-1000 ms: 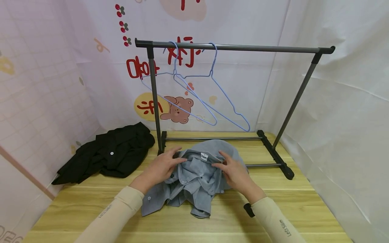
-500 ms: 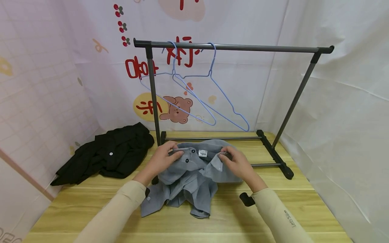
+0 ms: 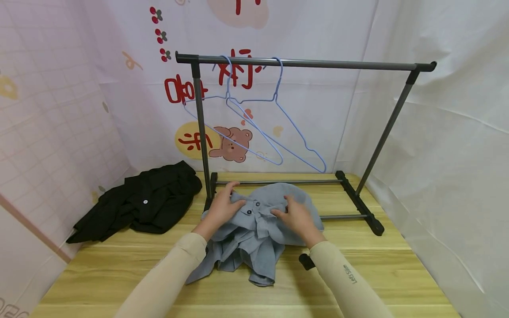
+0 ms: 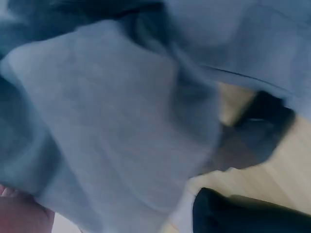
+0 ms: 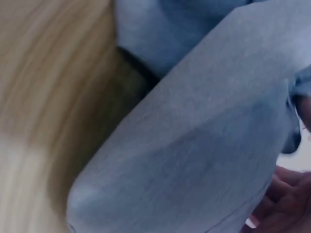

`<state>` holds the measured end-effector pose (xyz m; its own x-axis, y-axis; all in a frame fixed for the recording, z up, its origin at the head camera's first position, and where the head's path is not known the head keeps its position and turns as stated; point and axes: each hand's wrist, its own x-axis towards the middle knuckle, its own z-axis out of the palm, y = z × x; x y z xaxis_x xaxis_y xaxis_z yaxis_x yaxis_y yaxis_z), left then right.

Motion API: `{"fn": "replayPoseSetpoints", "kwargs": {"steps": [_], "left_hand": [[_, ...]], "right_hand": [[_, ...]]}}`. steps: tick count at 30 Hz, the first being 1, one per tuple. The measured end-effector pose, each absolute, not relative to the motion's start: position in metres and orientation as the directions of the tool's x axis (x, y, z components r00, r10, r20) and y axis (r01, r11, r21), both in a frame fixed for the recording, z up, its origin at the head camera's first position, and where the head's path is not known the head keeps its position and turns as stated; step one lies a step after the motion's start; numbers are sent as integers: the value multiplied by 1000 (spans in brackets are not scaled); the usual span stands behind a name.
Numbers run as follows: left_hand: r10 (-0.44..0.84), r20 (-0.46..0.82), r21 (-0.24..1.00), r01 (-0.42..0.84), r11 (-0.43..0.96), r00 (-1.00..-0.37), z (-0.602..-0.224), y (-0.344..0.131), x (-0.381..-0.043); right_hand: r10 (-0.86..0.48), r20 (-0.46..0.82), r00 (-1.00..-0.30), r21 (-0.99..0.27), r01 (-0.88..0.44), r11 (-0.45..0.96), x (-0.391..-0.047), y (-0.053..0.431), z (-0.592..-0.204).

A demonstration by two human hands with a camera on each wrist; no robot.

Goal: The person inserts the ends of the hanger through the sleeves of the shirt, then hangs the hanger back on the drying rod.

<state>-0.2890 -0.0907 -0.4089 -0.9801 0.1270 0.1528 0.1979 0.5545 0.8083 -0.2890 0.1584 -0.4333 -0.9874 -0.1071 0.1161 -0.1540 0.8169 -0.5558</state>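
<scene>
A grey-blue button-up shirt (image 3: 254, 225) lies bunched on the table, its dark buttons showing near the top. My left hand (image 3: 222, 207) is at the shirt's upper left, thumb laid on the cloth and fingers spread apart from it. At the upper right, my right hand (image 3: 297, 218) touches the fabric with thumb and index finger apart. Grey cloth (image 4: 112, 116) fills most of the left wrist view, with a bit of hand at the lower left. In the right wrist view, loosely bent fingers (image 5: 286, 199) show beside the shirt's edge.
Behind the shirt stands a dark metal clothes rack (image 3: 306, 63). Two blue hangers hang from it, the right hanger (image 3: 300, 132) nearer its middle. A crumpled black garment (image 3: 143, 201) lies at the left on the wooden table (image 3: 358, 282).
Half a second ago both hands pinched the shirt's opened upper edges, with the white label showing. Now those edges lie together, the label is covered and the fingers have spread.
</scene>
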Motion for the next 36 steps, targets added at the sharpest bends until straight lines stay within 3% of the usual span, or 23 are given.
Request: {"fn": "replayPoseSetpoints", "kwargs": {"steps": [5, 11, 18, 22, 27, 31, 33, 36], "left_hand": [[103, 114, 828, 152, 540, -988, -420, -115, -279], [155, -31, 837, 59, 545, -987, -436, -158, -262], [284, -59, 788, 130, 602, -957, -448, -173, -243], [272, -50, 876, 89, 475, -961, -449, -167, -245], [177, -80, 980, -45, 194, -981, -440, -164, -257], [141, -92, 996, -94, -8, -986, -427, -168, -265], [136, -84, 995, -90, -39, -987, -419, -172, -269], [112, -50, 996, -42, 73, -992, -410, -179, -276]], "right_hand": [[-147, 8, -989, -572, -126, 810, -286, 164, -443], [-205, -13, -979, -599, -156, 785, -286, 173, -448], [-212, -4, -977, -568, -172, 805, -285, 173, -454], [-200, -34, -979, -606, -139, 783, -283, 173, -457], [-197, -42, -980, -621, -129, 773, -284, 176, -454], [-200, -57, -978, -618, -123, 777, -285, 176, -445], [-205, -66, -977, -625, -120, 771, -285, 176, -440], [-192, -33, -981, -644, -126, 755, -285, 176, -436]]}}
